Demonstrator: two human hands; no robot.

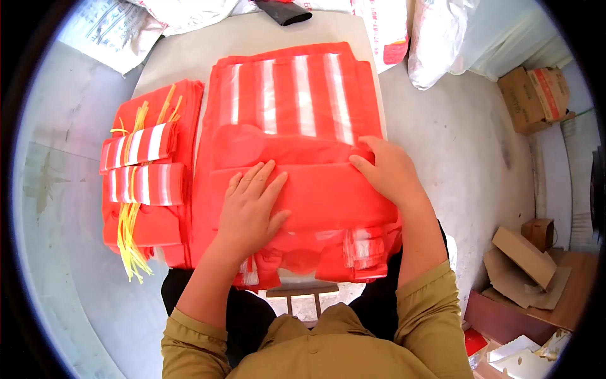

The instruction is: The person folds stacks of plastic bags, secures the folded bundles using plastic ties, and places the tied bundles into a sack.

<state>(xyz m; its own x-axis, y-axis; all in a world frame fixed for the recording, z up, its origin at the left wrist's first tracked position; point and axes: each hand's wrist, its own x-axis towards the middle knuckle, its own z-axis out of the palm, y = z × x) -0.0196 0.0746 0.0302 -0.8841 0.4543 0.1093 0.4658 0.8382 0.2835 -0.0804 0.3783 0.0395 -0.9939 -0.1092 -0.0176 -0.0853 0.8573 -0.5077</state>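
A stack of red fabric pieces with shiny white stripes (303, 88) lies before me, the top piece partly folded over. My left hand (246, 205) rests flat on the folded red fabric (322, 196), fingers spread. At the fold's upper right edge, my right hand (391, 167) has its thumb and forefinger closed on the red fabric. Left of the stack is a second pile of folded red fabric (151, 227). On it lie two striped red bundles (148, 184) and a bunch of yellow strips (131, 243). Crumpled striped ends (365, 249) stick out below the fold.
The pale work surface (189, 47) runs back to several white sacks (113, 31) and a black tube-like object (284, 11). Cardboard boxes (533, 98) sit at the far right, with an opened carton (524, 259) nearer. My legs are under the near edge.
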